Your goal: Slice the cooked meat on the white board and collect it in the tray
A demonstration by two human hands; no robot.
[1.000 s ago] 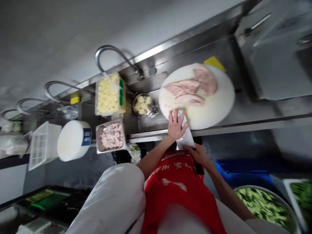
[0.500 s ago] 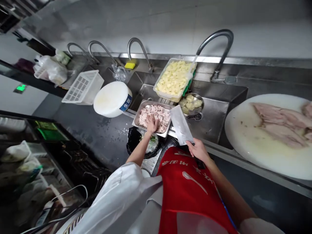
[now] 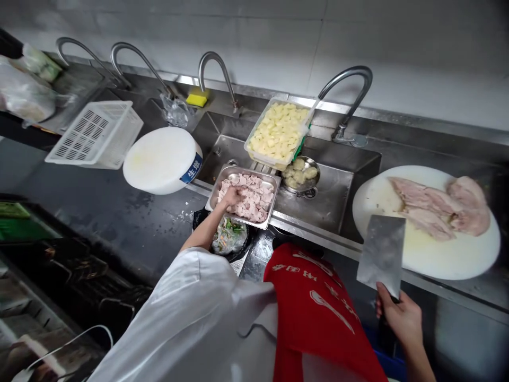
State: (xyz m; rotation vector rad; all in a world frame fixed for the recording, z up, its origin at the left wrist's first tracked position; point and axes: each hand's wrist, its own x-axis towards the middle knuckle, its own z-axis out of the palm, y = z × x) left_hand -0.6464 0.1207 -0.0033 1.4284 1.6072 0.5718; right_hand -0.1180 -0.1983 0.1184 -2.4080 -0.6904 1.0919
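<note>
Steel sink [image 3: 330,215] is set along a grey wall [image 3: 274,42]; clock read from tray centre, 12 toward wall. Tray [image 3: 234,170] is placed at the sink's front edge, filled with diced meat [image 3: 254,204]. Diced meat is touched by the left hand [image 3: 234,196], fingers partly bent; whether bits are pinched cannot be told. Cleaver [image 3: 382,249] is gripped by its handle in the right hand [image 3: 401,317], between 3 and 4. Best practice, as judged: meat handled gently, none pushed over the near rim, cleaver held wide of the left hand. Cleaver is pointed away from the body, long axis roughly 6 to 12, tip leaning toward 1; cutting edge cannot be told. Tray's long axis is laid near 9 to 3, right end slightly closer to the body. Further out: tub [image 3: 265,158] at 1, bowl [image 3: 317,168] between 2 and 3, board [image 3: 437,260] with slabs [image 3: 421,196] at 3, bin [image 3: 247,241] at 7, white block [image 3: 159,159] between 9 and 10.
</note>
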